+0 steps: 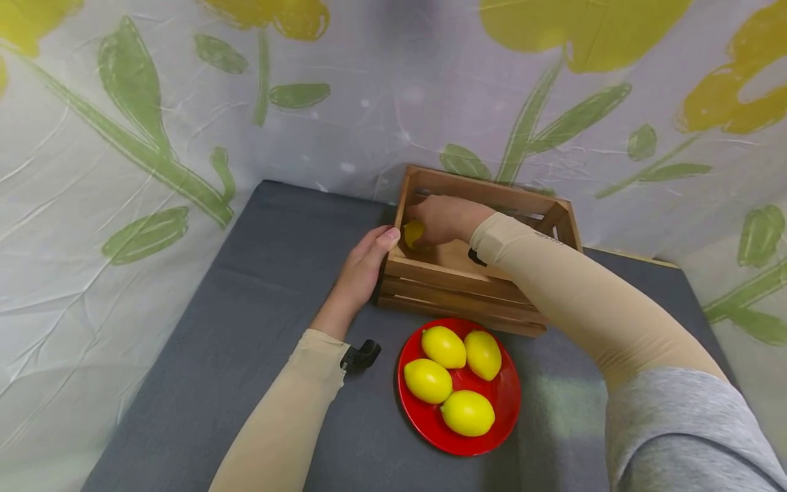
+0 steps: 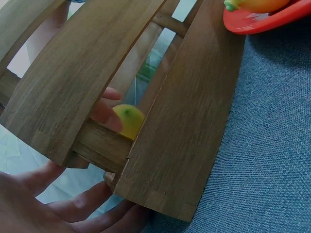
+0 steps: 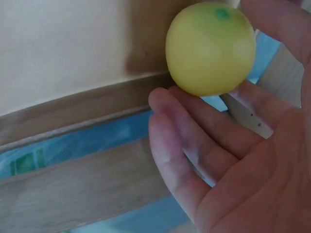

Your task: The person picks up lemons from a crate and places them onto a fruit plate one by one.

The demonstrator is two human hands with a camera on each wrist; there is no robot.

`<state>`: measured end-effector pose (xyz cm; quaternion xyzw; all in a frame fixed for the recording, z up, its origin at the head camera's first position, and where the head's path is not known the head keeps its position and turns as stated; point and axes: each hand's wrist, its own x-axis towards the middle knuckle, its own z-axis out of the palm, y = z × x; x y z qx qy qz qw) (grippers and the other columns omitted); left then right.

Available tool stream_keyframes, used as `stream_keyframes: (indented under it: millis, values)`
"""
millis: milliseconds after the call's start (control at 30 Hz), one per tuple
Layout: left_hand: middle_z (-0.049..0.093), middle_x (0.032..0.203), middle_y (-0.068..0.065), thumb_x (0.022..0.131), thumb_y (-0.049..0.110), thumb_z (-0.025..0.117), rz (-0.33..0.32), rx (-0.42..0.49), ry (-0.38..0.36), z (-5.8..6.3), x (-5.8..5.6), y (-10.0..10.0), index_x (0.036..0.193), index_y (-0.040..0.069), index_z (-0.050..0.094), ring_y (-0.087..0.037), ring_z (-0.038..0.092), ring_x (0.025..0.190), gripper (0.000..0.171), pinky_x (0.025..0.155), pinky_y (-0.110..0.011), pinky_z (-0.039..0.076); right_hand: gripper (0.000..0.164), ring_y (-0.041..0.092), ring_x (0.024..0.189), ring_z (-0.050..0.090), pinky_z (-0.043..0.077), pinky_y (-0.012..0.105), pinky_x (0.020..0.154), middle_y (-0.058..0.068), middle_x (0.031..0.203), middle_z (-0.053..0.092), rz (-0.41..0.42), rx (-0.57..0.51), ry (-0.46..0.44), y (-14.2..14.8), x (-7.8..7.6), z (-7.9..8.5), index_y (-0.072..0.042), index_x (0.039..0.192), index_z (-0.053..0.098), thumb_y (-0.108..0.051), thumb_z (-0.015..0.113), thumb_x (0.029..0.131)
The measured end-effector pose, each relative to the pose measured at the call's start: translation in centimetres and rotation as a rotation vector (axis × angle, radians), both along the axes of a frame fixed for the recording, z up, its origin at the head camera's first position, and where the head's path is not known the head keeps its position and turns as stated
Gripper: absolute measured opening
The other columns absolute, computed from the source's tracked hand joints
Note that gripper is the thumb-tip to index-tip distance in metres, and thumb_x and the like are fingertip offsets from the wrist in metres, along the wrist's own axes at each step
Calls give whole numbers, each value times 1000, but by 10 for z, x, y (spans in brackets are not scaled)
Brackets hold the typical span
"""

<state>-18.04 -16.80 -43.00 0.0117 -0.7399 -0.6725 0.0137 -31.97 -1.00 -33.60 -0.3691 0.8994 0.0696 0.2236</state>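
Note:
Inside the left end of a slatted wooden crate [image 1: 461,294], my right hand [image 1: 445,219] pinches a yellow lemon [image 1: 414,232]. The right wrist view shows this lemon [image 3: 211,48] between the thumb and the fingers, its greenish tip turned up, close to the crate's wooden base. My left hand [image 1: 363,266] rests against the crate's front left corner, its fingers fairly straight along the outside and the thumb at the rim. Between the slats in the left wrist view, part of the lemon [image 2: 129,121] and some right fingertips show.
In front of the crate a round red plate [image 1: 507,410] holds several yellow lemons [image 1: 468,413]. Plate and crate stand on a dark grey-blue table [image 1: 258,307]. Behind the table hangs a pale cloth [image 1: 381,102] printed with yellow flowers and green leaves.

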Motion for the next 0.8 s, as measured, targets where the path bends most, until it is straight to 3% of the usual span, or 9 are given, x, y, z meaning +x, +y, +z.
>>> stream_keyframes:
  millis: [167,400,800]
  values:
    - [53,163,-6,100,67,52,1,2,-2,0,-1,1,157,22,56,-29,46,152,73,129,-56,34,58,29,121,67,54,46,109,6,135,73,5,12,-22,0,1,-5,-18,149,64,-38,74,96]
    - [55,161,-6,100,67,51,5,-5,5,3,0,2,156,22,56,-29,48,150,72,129,-56,34,53,26,109,64,54,43,102,3,123,73,5,38,-36,-1,0,-6,-19,143,66,-36,78,95]
    - [53,163,-7,99,70,51,4,-10,-13,-1,-1,-1,159,23,54,-29,47,151,76,129,-57,34,61,26,117,64,55,44,106,6,141,69,23,41,-58,4,3,4,-17,151,62,-31,79,94]
